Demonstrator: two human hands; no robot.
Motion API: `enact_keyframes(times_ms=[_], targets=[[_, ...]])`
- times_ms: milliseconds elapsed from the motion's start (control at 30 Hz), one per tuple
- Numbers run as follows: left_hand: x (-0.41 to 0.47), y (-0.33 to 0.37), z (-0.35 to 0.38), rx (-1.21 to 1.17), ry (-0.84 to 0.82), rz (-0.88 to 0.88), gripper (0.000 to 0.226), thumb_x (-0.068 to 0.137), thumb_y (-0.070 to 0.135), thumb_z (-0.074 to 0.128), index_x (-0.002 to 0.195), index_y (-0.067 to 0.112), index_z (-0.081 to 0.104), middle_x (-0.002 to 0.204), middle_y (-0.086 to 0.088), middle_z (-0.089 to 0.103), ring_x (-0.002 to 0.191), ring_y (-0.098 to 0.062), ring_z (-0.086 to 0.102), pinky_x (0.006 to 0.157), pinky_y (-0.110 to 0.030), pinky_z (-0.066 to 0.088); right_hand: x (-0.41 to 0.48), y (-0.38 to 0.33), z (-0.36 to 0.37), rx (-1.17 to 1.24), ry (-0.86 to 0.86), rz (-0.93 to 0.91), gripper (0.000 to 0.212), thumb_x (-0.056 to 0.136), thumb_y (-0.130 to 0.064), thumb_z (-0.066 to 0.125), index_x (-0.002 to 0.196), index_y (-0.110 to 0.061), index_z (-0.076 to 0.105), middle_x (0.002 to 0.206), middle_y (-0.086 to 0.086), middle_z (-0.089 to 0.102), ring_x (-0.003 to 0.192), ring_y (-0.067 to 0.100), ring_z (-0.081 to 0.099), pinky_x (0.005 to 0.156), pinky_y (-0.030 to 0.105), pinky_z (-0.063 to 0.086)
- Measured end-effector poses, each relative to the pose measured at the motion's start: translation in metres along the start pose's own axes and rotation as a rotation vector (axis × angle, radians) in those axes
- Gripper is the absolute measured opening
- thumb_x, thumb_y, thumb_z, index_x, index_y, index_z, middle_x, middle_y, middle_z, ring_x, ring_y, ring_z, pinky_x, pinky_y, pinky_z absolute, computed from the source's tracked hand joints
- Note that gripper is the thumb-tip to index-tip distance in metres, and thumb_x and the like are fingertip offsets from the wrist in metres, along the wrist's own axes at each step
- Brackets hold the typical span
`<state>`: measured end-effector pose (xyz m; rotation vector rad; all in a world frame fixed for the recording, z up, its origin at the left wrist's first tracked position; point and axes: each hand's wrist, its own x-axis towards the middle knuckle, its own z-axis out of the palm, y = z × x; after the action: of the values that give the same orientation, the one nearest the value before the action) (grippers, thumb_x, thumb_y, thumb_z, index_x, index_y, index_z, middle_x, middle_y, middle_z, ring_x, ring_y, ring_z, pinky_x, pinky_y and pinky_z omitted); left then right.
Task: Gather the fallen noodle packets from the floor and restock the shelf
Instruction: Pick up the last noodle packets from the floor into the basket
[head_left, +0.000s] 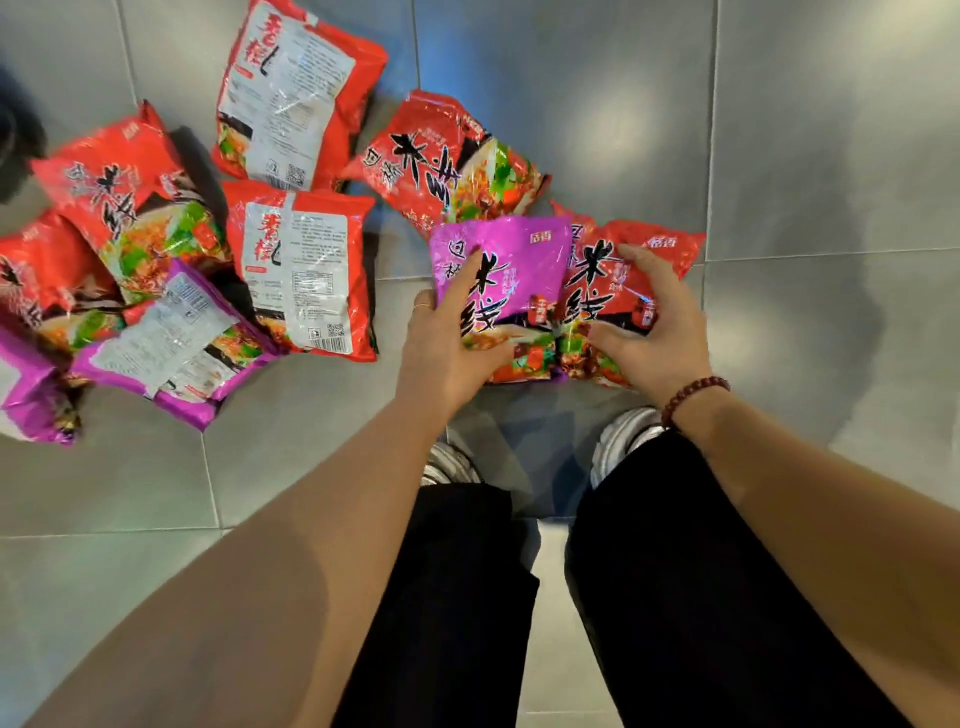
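Several noodle packets lie scattered on the grey tiled floor. In front of my feet my left hand grips a purple packet by its lower left corner, thumb across its front. Beside it my right hand grips a red packet, fingers curled over its front. The two packets overlap side by side. Another red packet lies face up just behind them. The shelf is out of sight.
To the left lies a heap: red packets face down, red ones face up, and purple ones. My shoes and black trousers stand below the hands. Bare grey tiles lie to the right.
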<state>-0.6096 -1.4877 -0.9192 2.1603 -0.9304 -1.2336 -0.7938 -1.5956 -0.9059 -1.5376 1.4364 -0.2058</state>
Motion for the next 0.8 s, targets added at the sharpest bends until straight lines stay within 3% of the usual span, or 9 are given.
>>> enact_keyframes(times_ms=[67,200,300,367,467,600,700,800], targets=[[-0.014,0.009,-0.017,-0.061,0.001,-0.041,0.098,0.072,0.028,0.085,0.15,0.043,0.028,0.139,-0.007,0.047,0.114,-0.004,0.035,0.088,-0.009,0.027,-0.017,-0.021,-0.013,0.018,-0.019,0.006,0.077,0.068,-0.01,0.08,0.121,-0.053,0.045,0.13,-0.002,0.051,0.111,0.01,0.057,0.093,0.029,0.052],[-0.058,0.043,-0.063,-0.201,-0.014,-0.055,0.097,0.063,0.036,0.081,0.147,0.046,0.033,0.139,0.007,0.048,0.124,0.0,0.039,0.093,-0.008,0.031,-0.057,-0.083,-0.042,0.018,-0.056,-0.012,0.073,0.071,-0.009,0.081,0.121,-0.047,0.043,0.126,-0.006,0.048,0.11,0.009,0.053,0.088,0.019,0.046],[-0.098,0.074,-0.105,-0.365,-0.027,-0.092,0.096,0.063,0.028,0.085,0.143,0.05,0.038,0.138,0.023,0.049,0.128,-0.003,0.048,0.104,-0.032,0.046,-0.085,-0.136,-0.063,0.033,-0.122,-0.039,0.074,0.071,-0.01,0.081,0.122,-0.047,0.044,0.129,-0.006,0.048,0.113,0.008,0.053,0.092,0.023,0.047],[-0.127,0.097,-0.137,-0.418,0.002,-0.087,0.094,0.064,0.019,0.088,0.139,0.052,0.041,0.126,0.032,0.056,0.116,0.0,0.058,0.097,-0.037,0.053,-0.103,-0.175,-0.077,0.037,-0.174,-0.066,0.073,0.072,-0.009,0.081,0.124,-0.046,0.045,0.132,-0.006,0.049,0.112,0.003,0.052,0.087,0.012,0.046],[-0.177,0.133,-0.184,-0.467,0.077,-0.066,0.087,0.062,0.028,0.086,0.13,0.061,0.044,0.122,0.039,0.055,0.114,0.0,0.06,0.091,-0.035,0.056,-0.136,-0.238,-0.096,0.066,-0.226,-0.104,0.073,0.074,-0.006,0.08,0.118,-0.053,0.045,0.124,-0.015,0.05,0.107,-0.011,0.05,0.075,0.001,0.044],[-0.254,0.177,-0.24,-0.508,0.197,-0.095,0.089,0.067,0.015,0.088,0.131,0.06,0.044,0.128,0.03,0.054,0.119,-0.008,0.058,0.093,-0.04,0.055,-0.186,-0.319,-0.121,0.07,-0.305,-0.166,0.072,0.074,-0.01,0.08,0.117,-0.056,0.045,0.117,-0.037,0.045,0.104,-0.025,0.045,0.078,0.001,0.044],[-0.313,0.203,-0.271,-0.525,0.292,-0.148,0.09,0.068,0.016,0.087,0.133,0.059,0.042,0.131,0.012,0.053,0.116,-0.012,0.061,0.091,-0.039,0.056,-0.222,-0.373,-0.134,0.025,-0.387,-0.212,0.071,0.074,-0.014,0.081,0.122,-0.053,0.047,0.123,-0.03,0.047,0.107,-0.019,0.048,0.084,0.014,0.048],[-0.368,0.223,-0.295,-0.578,0.399,-0.178,0.088,0.064,0.026,0.085,0.138,0.05,0.044,0.129,0.007,0.058,0.108,-0.011,0.065,0.089,-0.038,0.057,-0.257,-0.419,-0.14,-0.039,-0.431,-0.269,0.072,0.072,-0.014,0.08,0.122,-0.055,0.048,0.126,-0.019,0.054,0.108,-0.006,0.055,0.091,0.024,0.05]])
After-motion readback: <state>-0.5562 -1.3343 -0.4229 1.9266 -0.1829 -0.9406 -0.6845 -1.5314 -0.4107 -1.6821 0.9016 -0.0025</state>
